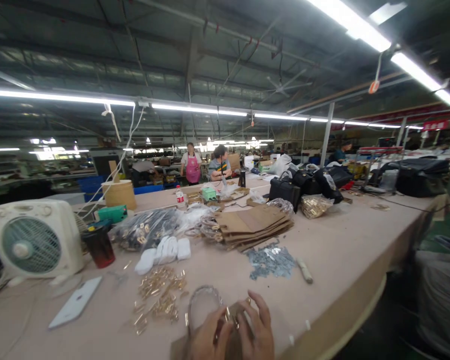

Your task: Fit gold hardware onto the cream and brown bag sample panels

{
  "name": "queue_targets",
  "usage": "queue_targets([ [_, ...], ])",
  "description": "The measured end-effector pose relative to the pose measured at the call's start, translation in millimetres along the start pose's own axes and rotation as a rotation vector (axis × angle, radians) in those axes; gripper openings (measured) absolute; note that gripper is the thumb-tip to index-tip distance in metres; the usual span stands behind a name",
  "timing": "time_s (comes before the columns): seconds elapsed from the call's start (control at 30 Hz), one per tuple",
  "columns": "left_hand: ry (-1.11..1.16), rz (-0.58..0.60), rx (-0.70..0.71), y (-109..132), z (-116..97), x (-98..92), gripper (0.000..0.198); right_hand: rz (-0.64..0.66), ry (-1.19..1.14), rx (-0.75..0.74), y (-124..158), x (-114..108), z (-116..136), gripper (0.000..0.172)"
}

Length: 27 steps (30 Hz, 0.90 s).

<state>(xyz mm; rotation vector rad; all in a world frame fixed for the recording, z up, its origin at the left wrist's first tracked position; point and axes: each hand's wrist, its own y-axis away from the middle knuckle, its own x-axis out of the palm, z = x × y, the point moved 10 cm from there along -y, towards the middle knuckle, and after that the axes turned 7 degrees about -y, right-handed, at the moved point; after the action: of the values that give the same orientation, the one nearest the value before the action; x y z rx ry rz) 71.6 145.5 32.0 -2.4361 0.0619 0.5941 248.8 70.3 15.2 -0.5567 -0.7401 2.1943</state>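
Note:
At the table's front edge, my left hand (209, 336) has its fingers closed on a brown bag panel (179, 348). My right hand (258, 327) pinches at a small gold metal fitting (228, 314) on that piece, its outer fingers raised. A looped bag handle (204, 289) with gold ends stands up beyond my left hand. To the left lies a loose heap of gold metal fittings (161, 290). Flat grey metal plates (272, 261) are spread out farther off, beside a short pale roll (304, 271). My hands partly cover the work, and it is slightly blurred.
A stack of brown panels (251, 222) and bagged hardware (146, 227) lie across the middle. At the left are a white fan (37, 237), a dark cup (98, 247) and a phone (75, 302). Black handbags (285, 190) stand farther back. Two people are beyond the table.

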Motion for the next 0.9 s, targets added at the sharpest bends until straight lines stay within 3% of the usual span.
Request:
queue_targets([
  [0.13,-0.022,0.059,-0.025,2.8,-8.5,-4.1,0.04,0.003,-0.013,0.062,-3.9,-6.1,15.3,0.033],
  [0.3,-0.007,0.076,-0.078,5.9,0.2,2.2,0.039,-0.045,0.027,0.205,-10.3,-8.8,-6.1,0.039],
  [0.53,0.02,0.111,-0.078,5.8,-3.3,8.4,0.041,0.174,-0.13,0.319,-10.5,13.3,-13.0,0.039],
  [0.73,-0.008,0.134,-0.02,5.1,-8.0,11.9,0.039,0.217,-0.234,0.4,-7.1,19.1,-16.1,0.044],
  [0.9,0.013,0.162,0.02,5.6,-11.3,14.4,0.038,0.268,-0.299,0.356,-7.1,24.1,-6.6,0.035],
])
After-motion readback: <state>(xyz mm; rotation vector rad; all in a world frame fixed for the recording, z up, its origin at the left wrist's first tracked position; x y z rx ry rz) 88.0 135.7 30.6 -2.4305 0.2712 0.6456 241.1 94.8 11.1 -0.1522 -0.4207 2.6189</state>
